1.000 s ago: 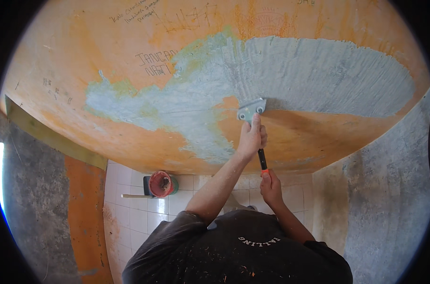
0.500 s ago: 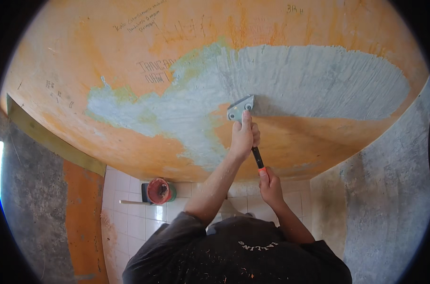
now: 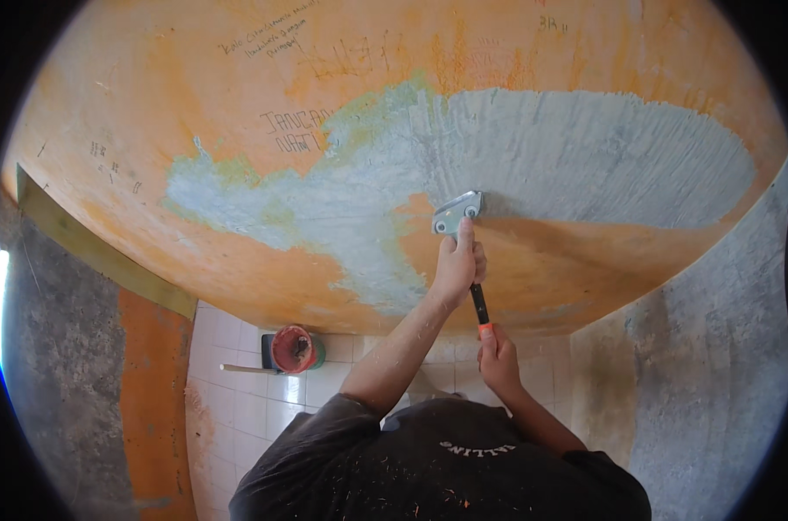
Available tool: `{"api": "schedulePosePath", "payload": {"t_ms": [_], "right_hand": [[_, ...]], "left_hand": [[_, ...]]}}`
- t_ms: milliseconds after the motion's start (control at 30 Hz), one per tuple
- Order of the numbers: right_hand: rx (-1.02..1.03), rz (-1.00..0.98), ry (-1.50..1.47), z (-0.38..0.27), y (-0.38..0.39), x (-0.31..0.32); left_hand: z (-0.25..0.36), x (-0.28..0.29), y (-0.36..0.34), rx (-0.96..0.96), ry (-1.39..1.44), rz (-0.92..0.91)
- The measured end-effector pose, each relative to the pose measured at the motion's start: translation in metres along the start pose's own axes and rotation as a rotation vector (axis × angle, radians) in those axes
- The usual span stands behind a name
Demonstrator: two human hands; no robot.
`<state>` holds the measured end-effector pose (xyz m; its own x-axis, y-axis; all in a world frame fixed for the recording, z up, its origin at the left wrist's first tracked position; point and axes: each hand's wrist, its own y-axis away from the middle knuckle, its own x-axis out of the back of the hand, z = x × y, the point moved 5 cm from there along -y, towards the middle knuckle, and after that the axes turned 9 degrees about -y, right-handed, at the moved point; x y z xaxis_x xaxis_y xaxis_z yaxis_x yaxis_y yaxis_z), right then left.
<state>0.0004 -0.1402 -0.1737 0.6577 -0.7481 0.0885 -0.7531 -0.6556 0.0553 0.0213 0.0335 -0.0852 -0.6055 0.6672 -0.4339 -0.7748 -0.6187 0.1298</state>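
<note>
Both my hands hold a long-handled wall scraper (image 3: 457, 214) with a wide metal head fixed by two bolts. My left hand (image 3: 460, 267) is closed round the shaft just below the head, its thumb laid up along the head's back. Lower down, my right hand (image 3: 499, 358) grips the orange-and-black handle. The blade lies against the wall, on the border between bare grey plaster (image 3: 585, 156) and orange paint (image 3: 533, 260). Pale blue-grey patches with green-yellow edges spread to the left of the head.
On the tiled floor (image 3: 246, 408) at the wall's foot stands a red bucket (image 3: 294, 349), beside a dark dustpan-like object with a pale stick (image 3: 251, 370). Grey side walls (image 3: 715, 373) close in at right and left. Handwriting marks the orange wall above.
The scraper head and both hands have shifted slightly down and to the right in view. The wall has also shifted slightly right and down. Both hands keep their hold.
</note>
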Motion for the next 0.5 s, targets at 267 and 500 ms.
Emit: {"api": "schedulePosePath", "payload": {"t_ms": [267,500], "right_hand": [[-0.053,-0.028,-0.076,-0.024,0.0,-0.008],[0.05,-0.058,-0.123,-0.046,-0.007,-0.025]], "left_hand": [[0.018,-0.002,0.0,-0.002,0.01,-0.001],[0.06,-0.003,-0.001,-0.096,-0.066,-0.093]]}}
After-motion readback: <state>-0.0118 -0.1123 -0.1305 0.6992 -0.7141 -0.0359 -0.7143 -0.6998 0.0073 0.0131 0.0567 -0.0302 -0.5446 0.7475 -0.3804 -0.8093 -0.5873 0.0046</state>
